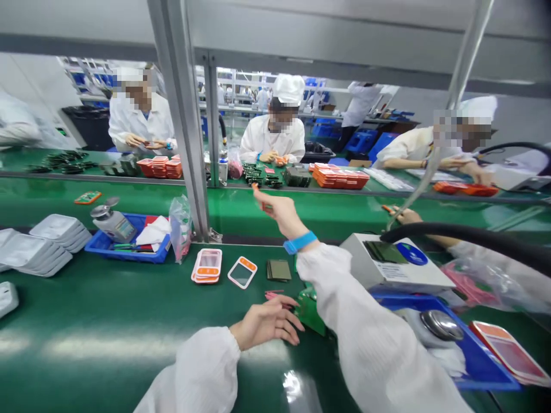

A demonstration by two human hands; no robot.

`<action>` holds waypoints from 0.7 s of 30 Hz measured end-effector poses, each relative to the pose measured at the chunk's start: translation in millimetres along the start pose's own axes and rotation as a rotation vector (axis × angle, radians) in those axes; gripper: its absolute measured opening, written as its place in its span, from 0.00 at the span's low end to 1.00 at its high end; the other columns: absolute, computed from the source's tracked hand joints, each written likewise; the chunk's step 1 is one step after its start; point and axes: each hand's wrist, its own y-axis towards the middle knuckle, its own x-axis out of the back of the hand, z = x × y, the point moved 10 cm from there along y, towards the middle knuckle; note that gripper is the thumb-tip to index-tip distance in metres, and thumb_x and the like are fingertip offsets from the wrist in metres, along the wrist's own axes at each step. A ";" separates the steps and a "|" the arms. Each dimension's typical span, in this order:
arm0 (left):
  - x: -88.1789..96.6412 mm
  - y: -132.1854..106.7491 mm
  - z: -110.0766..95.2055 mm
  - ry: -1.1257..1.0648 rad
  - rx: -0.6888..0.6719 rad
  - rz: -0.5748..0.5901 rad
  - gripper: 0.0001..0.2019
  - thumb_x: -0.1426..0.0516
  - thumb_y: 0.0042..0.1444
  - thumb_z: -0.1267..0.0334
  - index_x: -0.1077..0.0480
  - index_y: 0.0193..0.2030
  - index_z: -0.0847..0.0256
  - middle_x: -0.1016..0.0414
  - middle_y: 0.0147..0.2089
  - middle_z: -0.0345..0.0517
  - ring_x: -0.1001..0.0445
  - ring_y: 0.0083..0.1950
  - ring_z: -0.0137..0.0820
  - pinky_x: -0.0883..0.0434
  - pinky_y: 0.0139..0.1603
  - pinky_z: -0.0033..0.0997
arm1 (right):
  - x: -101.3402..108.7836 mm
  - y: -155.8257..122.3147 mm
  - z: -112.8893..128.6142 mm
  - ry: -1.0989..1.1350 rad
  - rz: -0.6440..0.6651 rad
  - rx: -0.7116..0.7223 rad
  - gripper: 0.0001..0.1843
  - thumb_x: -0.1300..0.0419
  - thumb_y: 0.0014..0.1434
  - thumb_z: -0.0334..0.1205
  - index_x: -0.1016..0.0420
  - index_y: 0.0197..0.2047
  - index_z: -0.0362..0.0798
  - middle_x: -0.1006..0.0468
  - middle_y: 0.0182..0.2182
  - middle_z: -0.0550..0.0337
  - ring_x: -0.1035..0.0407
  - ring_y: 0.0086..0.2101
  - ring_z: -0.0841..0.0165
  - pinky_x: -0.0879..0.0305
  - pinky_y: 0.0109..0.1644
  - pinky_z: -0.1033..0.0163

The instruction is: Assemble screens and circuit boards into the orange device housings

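Note:
My left hand (pixel 271 324) is low over the green bench, fingers loosely spread. Its fingertips are beside a green circuit board (pixel 312 312); whether they touch it I cannot tell. A small pink item (pixel 272 295) lies just beyond that hand. My right hand (pixel 282 213), with a blue wristband (pixel 300 242), reaches forward over the green belt (pixel 232 209). Its index finger points out with an orange tip, and I see nothing held. Between the hands and the belt lie a white-and-orange faceplate (pixel 242 272), a stack of similar faceplates (pixel 206 266) and a stack of small square panels (pixel 279 270).
Stacked white plastic shells (pixel 41 252) and a blue tray (pixel 129 252) with a bottle stand left. On the right are a white box-shaped device (pixel 391 267), a black hose (pixel 469 235) and another blue tray (pixel 495 367). A metal post (pixel 183 115) rises ahead; co-workers sit across the belt.

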 end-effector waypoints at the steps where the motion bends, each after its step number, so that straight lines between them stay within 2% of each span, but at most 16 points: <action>1: 2.6 0.7 2.2 0.004 -0.009 -0.016 0.23 0.42 0.47 0.58 0.38 0.49 0.63 0.23 0.36 0.51 0.23 0.33 0.36 0.34 0.40 0.38 | -6.4 16.2 -3.8 -0.101 -0.003 0.008 0.26 0.40 0.56 0.58 0.24 0.42 0.42 0.21 0.40 0.52 0.29 0.45 0.57 0.34 0.49 0.56; 2: 5.5 1.7 4.3 0.008 -0.020 -0.032 0.23 0.42 0.46 0.60 0.40 0.50 0.61 0.23 0.35 0.50 0.23 0.32 0.36 0.34 0.40 0.38 | -11.5 30.0 -9.9 -0.207 -0.005 0.015 0.23 0.37 0.56 0.55 0.24 0.40 0.41 0.22 0.40 0.51 0.29 0.46 0.57 0.35 0.51 0.54; 4: 9.9 4.9 8.5 0.011 -0.041 -0.042 0.23 0.43 0.47 0.61 0.42 0.50 0.60 0.23 0.34 0.48 0.24 0.30 0.35 0.34 0.39 0.38 | -17.1 52.1 -26.5 -0.406 0.003 0.025 0.16 0.40 0.61 0.49 0.26 0.43 0.44 0.24 0.45 0.53 0.30 0.47 0.61 0.35 0.53 0.50; 6: 10.4 9.3 13.0 0.003 -0.056 -0.009 0.24 0.43 0.46 0.62 0.44 0.51 0.59 0.23 0.33 0.48 0.24 0.29 0.35 0.34 0.38 0.39 | -19.7 71.0 -42.6 -0.566 0.042 0.045 0.15 0.42 0.63 0.46 0.28 0.48 0.45 0.27 0.49 0.53 0.31 0.47 0.62 0.34 0.52 0.49; 10: 10.3 19.1 21.2 -0.018 -0.079 0.063 0.24 0.42 0.43 0.63 0.43 0.48 0.58 0.24 0.32 0.47 0.25 0.28 0.35 0.33 0.36 0.39 | -28.7 108.1 -63.1 -0.770 0.199 0.084 0.16 0.41 0.63 0.44 0.30 0.51 0.45 0.28 0.50 0.54 0.30 0.47 0.60 0.31 0.50 0.51; 15: 16.9 31.7 32.1 -0.037 -0.082 0.097 0.26 0.42 0.39 0.65 0.44 0.47 0.56 0.24 0.31 0.45 0.25 0.25 0.35 0.33 0.33 0.38 | -46.9 139.3 -69.9 -0.850 0.341 0.091 0.16 0.42 0.64 0.44 0.31 0.52 0.45 0.29 0.50 0.53 0.30 0.46 0.62 0.30 0.49 0.51; 18: 16.8 33.1 32.3 -0.049 -0.077 0.121 0.26 0.41 0.39 0.66 0.44 0.48 0.56 0.23 0.31 0.46 0.24 0.26 0.36 0.32 0.33 0.38 | -56.0 140.9 -67.3 -0.817 0.372 0.086 0.16 0.42 0.64 0.44 0.31 0.52 0.45 0.28 0.50 0.53 0.30 0.45 0.62 0.29 0.48 0.52; 21: 11.5 25.5 22.5 -0.040 -0.092 0.115 0.24 0.41 0.41 0.67 0.41 0.48 0.58 0.23 0.32 0.48 0.23 0.28 0.36 0.31 0.34 0.39 | -60.0 133.0 -57.2 -0.725 0.346 0.092 0.17 0.42 0.64 0.44 0.31 0.53 0.45 0.29 0.50 0.53 0.30 0.46 0.61 0.30 0.48 0.51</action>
